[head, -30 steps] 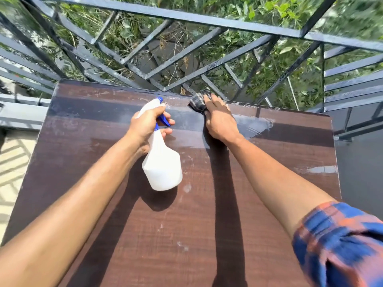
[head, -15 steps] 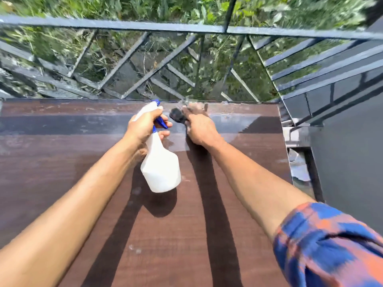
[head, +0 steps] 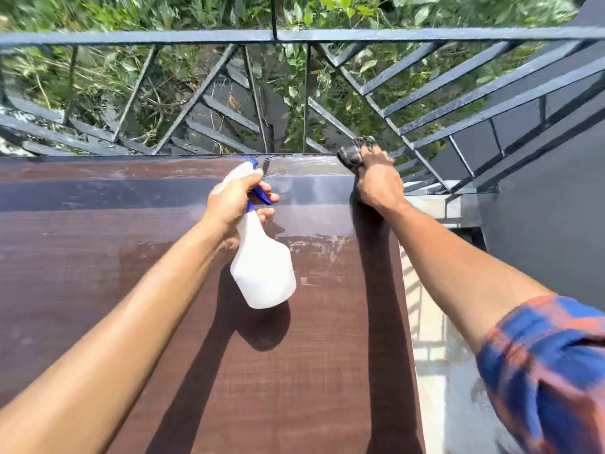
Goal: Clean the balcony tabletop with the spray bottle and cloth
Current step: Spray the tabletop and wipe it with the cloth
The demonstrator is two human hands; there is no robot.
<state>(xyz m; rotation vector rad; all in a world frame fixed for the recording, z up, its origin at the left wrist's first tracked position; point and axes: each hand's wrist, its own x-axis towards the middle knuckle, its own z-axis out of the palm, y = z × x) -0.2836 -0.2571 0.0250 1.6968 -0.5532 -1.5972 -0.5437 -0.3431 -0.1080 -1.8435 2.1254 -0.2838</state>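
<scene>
Blue-and-orange plaid sleeve, right arm

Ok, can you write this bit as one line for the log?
left hand: holds spray bottle | right hand: holds cloth on tabletop, far right corner

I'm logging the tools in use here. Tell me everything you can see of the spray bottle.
The spray bottle is white, plastic-looking, with a blue trigger and nozzle tip. The left hand grips its neck, fingers by the trigger, holding it tilted over the brown tabletop, wide base toward the camera, nozzle toward the railing. Its shadow falls on the wood. Its fill level cannot be told.
</scene>
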